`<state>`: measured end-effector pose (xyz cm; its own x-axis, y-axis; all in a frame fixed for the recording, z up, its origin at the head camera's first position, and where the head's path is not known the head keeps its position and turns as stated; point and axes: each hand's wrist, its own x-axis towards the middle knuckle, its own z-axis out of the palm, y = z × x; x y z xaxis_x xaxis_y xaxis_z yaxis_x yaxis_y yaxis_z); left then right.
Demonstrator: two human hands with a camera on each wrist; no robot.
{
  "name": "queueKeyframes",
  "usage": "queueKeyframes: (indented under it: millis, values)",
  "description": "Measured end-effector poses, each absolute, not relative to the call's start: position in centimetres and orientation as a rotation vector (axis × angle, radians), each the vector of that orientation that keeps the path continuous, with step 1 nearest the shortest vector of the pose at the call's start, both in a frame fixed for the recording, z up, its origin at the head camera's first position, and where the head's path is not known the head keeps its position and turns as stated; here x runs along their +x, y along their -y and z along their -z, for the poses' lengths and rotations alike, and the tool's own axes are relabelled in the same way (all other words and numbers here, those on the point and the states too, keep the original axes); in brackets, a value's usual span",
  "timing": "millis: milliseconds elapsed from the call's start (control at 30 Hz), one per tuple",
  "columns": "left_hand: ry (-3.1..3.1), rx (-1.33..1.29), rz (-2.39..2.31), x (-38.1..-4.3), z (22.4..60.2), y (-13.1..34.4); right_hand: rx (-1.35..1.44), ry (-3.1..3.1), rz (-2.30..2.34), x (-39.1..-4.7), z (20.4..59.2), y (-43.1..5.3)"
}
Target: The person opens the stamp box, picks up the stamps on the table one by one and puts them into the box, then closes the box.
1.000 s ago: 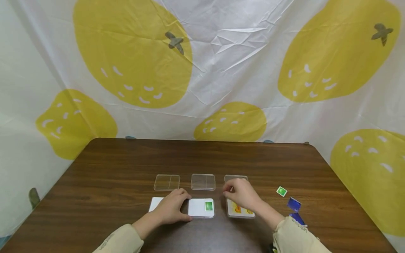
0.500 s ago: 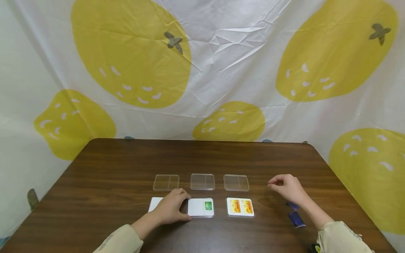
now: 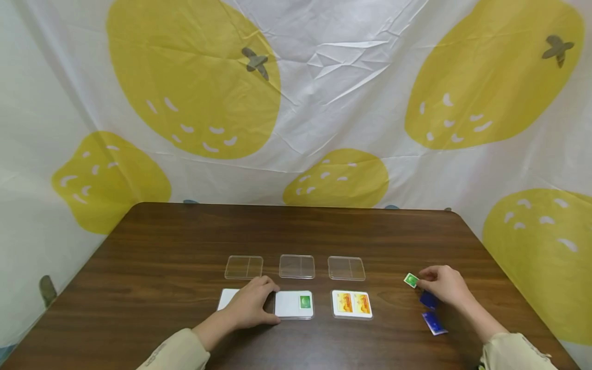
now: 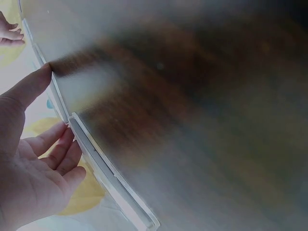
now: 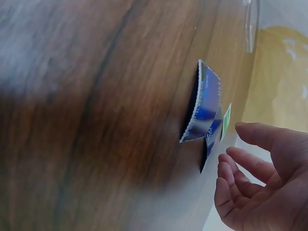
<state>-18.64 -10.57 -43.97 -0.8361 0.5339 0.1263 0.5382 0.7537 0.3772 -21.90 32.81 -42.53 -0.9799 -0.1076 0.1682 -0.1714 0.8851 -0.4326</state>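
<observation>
Green stamps (image 3: 305,302): print too small to read
Orange stamps (image 3: 344,302): no legible lettering
Blue stamps (image 3: 433,324): nothing readable

From my end, I have the left hand (image 3: 250,304) back upward, thumb reaching away from its loosely bent fingers, the left forearm (image 3: 214,329) angled inward. My right hand (image 3: 443,283) sits well apart, thumb and index finger slightly parted, other fingers curving, its right forearm (image 3: 485,321) slanting in.

White-bordered green stamp (image 3: 411,280), face up, askew, by my right fingertips (image 5: 246,129). Clear case (image 3: 297,318), flat, white card (image 3: 287,302) inside, at my left thumb (image 4: 36,84).
</observation>
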Motion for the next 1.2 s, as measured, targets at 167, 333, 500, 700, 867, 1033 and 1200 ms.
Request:
queueKeyframes:
  millis: [167, 333, 500, 700, 867, 1033, 1200]
  values:
    - [2.943, -0.888, 0.629, -18.7, 44.0, 10.5, 0.189, 2.95, -0.669, -21.8, 42.7, -32.8]
    - [2.937, -0.9, 0.628, -18.8, 43.9, 10.5, 0.171, 2.952, -0.638, -21.8, 42.9, -32.6]
    - [2.93, -0.907, 0.63, -18.9, 44.1, 10.5, 0.181, 2.935, -0.607, -21.8, 43.1, -32.4]
    - [2.927, -0.9, 0.629, -18.9, 44.2, 10.5, 0.142, 2.929, -0.568, -21.7, 43.3, -31.8]
    - [2.933, -0.891, 0.634, -18.9, 44.2, 10.6, 0.106, 2.9, -0.518, -21.5, 43.3, -31.3]
    - [2.944, -0.88, 0.638, -19.0, 44.2, 10.6, 0.079, 2.893, -0.54, -21.5, 43.3, -31.1]
    - [2.951, -0.879, 0.637, -19.0, 44.2, 10.5, 0.104, 2.866, -0.613, -21.8, 43.3, -31.4]
